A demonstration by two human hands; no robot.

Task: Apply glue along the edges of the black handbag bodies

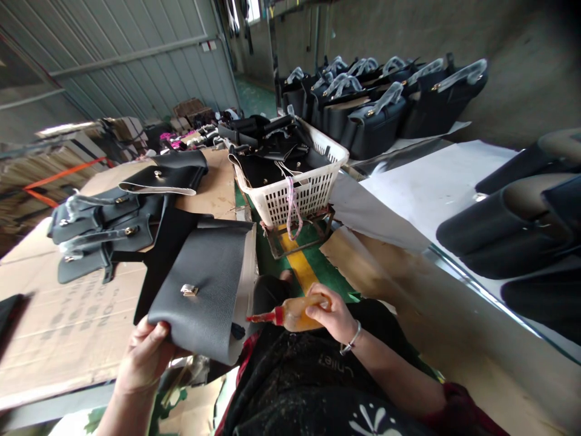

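My left hand is closed on the lower left corner of a black leather bag panel, thumb on top. A metal clasp sits on the panel, and a pale strip shows along its right edge. In my right hand is a squeeze bottle of amber liquid, fingers wrapped round its base. Its red nozzle points left, close to the panel's right edge; whether it touches cannot be made out. Beyond the panel lie dark bag pieces with wrapped handles and another clasped panel.
A white plastic basket full of black bag parts stands ahead on a metal frame. Several finished-looking black bags stand in rows at the back right. More dark bag bodies lie on the right table. Cardboard covers the left table.
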